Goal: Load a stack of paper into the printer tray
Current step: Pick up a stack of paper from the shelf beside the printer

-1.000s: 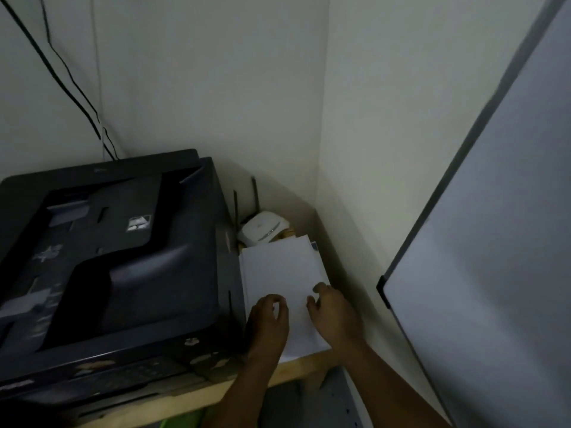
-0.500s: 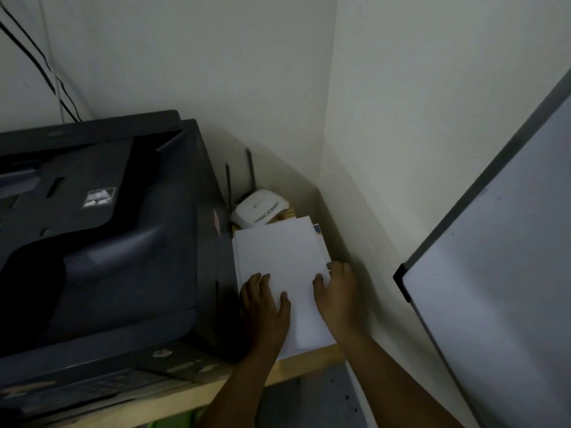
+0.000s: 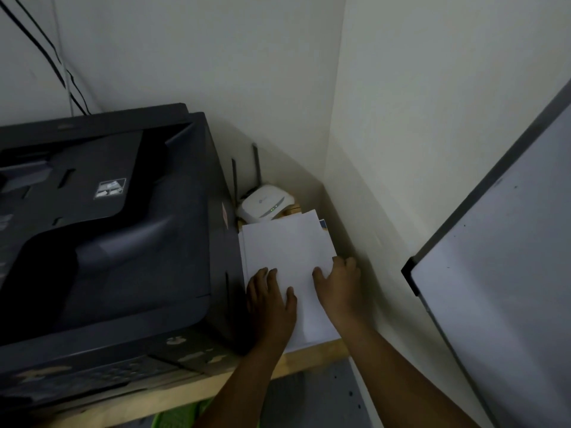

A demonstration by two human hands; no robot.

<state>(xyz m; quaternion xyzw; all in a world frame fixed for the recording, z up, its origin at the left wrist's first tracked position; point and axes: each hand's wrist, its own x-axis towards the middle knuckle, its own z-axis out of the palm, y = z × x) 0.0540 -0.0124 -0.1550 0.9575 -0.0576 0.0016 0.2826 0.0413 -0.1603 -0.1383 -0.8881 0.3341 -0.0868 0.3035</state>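
Paper stack point(image 3: 285, 248) is sitting on the wooden shelf point(image 3: 309, 355), squeezed into the gap between the right side of the printer point(image 3: 108, 242) and the corner wall, with a little white router point(image 3: 267, 203) just behind it. Its long axis runs straight away from the person, short edge toward them, and the top few sheets look a bit fanned out at the far end.

Both hands are on it. Left hand point(image 3: 272, 302) lies flat on the near left part of the stack, fingers pretty much straight and pointing forward, so pressing rather than grabbing. Right hand point(image 3: 340, 284) is at the right long edge, thumb on top of the sheets and fingers curling down over the side, so I'd call that a grip on the edge, though the fingertips under there are hidden.

What matters for the next bit: the stack is directly under and ahead of both hands, and the printer is off to the left, so the paper has to come up and swing left. I can't see any open tray from this angle. Right hand looks like the one set to lift, left just steadies.
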